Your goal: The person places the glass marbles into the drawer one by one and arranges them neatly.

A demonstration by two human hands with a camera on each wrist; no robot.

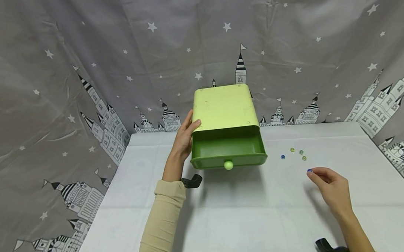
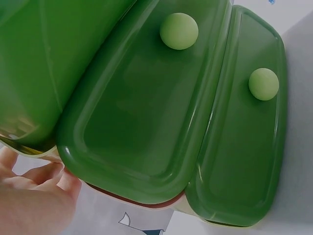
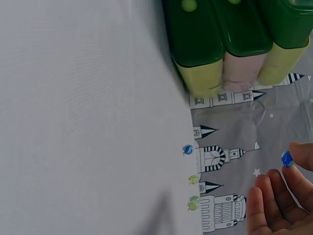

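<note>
A small tabletop drawer cabinet [image 1: 224,106] with a pale yellow-green top stands at the middle of the table. Its top drawer [image 1: 228,161] is pulled out, and the inside that shows holds nothing. Below it, two closed green drawers [image 2: 132,107] with round knobs appear in the left wrist view. My left hand [image 1: 184,137] grips the cabinet's left side, thumb at the top front edge; some of its fingers are hidden. My right hand [image 1: 332,190] pinches a blue glass marble [image 3: 287,158] between thumb and index finger, above the table to the cabinet's right.
Several more marbles lie right of the cabinet: a blue marble [image 1: 283,157] and yellow-green marbles such as the nearest one [image 1: 304,158]. A white cloth [image 1: 232,228] covers the table. Behind hangs a grey curtain [image 1: 172,49] printed with castles and stars.
</note>
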